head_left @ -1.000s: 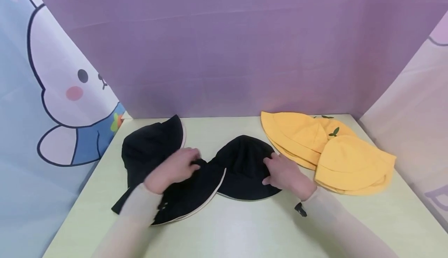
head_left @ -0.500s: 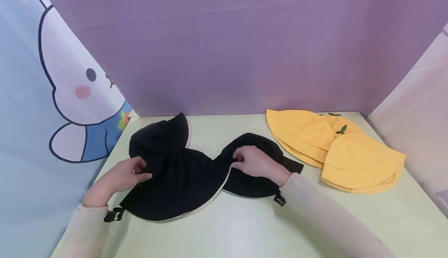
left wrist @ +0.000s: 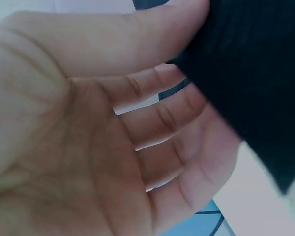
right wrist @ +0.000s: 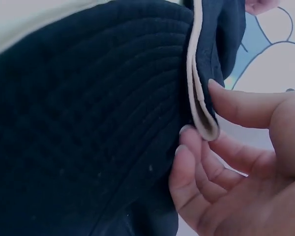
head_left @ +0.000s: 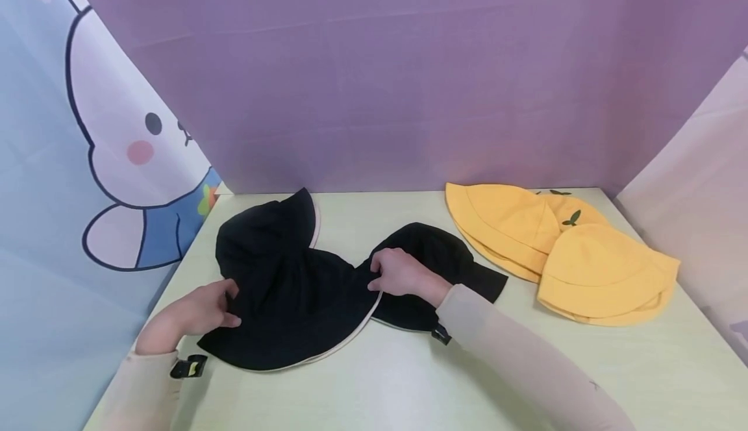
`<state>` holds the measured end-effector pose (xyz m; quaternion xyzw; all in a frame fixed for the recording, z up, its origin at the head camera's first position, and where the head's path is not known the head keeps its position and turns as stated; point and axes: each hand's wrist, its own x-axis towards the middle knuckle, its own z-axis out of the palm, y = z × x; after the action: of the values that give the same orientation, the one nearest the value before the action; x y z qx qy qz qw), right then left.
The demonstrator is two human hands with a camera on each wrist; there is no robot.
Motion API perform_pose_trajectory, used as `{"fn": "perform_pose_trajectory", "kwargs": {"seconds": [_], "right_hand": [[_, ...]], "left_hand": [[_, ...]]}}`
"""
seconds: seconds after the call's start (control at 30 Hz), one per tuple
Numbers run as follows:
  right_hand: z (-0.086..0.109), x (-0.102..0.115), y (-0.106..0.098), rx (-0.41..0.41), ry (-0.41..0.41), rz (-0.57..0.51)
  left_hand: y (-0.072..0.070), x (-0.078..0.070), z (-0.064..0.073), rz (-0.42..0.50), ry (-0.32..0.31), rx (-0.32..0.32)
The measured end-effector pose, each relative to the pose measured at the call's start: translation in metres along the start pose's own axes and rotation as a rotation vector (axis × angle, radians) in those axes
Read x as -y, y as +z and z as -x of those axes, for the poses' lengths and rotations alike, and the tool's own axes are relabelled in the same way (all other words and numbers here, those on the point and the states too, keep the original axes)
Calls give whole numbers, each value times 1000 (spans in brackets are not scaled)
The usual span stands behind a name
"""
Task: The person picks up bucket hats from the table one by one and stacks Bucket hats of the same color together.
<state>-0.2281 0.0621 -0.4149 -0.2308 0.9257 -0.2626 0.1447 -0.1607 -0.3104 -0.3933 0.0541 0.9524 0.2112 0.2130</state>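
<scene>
Pinches the front black hat (head_left: 310, 317) on the bench (head_left: 409, 385) by its left edge with the left hand (head_left: 199, 311) and by its folded brim at the right with the right hand (head_left: 403, 272), beside a second black hat (head_left: 435, 243) to its right, in front of a third black hat (head_left: 257, 226), well apart from yellow hats (head_left: 602, 265) farther right.

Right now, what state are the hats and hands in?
Front black hat: folded
Right black hat: partly under front black hat
Rear black hat: rumpled
Yellow hats: flattened, overlapping
Left hand: at front black hat, grip unclear
Right hand: pinching front black hat's brim
</scene>
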Motion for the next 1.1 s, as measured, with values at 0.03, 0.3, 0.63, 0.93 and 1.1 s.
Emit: {"fn": "perform_pose_trajectory", "kwargs": {"seconds": [0.03, 0.3, 0.63, 0.93, 1.1], "right_hand": [[1, 0, -1, -1, 3, -13], [16, -9, -17, -42, -10, -74], [45, -42, -52, -47, 16, -262], [74, -79, -80, -69, 70, -344], [90, -97, -94, -80, 108, -351]], "left_hand": [[-1, -1, 0, -5, 12, -3], [-10, -13, 4, 25, 130, -48], [-6, -41, -10, 83, 239, -106], [5, -77, -38, 84, 320, -144], [9, -97, -55, 80, 386, -160]]}}
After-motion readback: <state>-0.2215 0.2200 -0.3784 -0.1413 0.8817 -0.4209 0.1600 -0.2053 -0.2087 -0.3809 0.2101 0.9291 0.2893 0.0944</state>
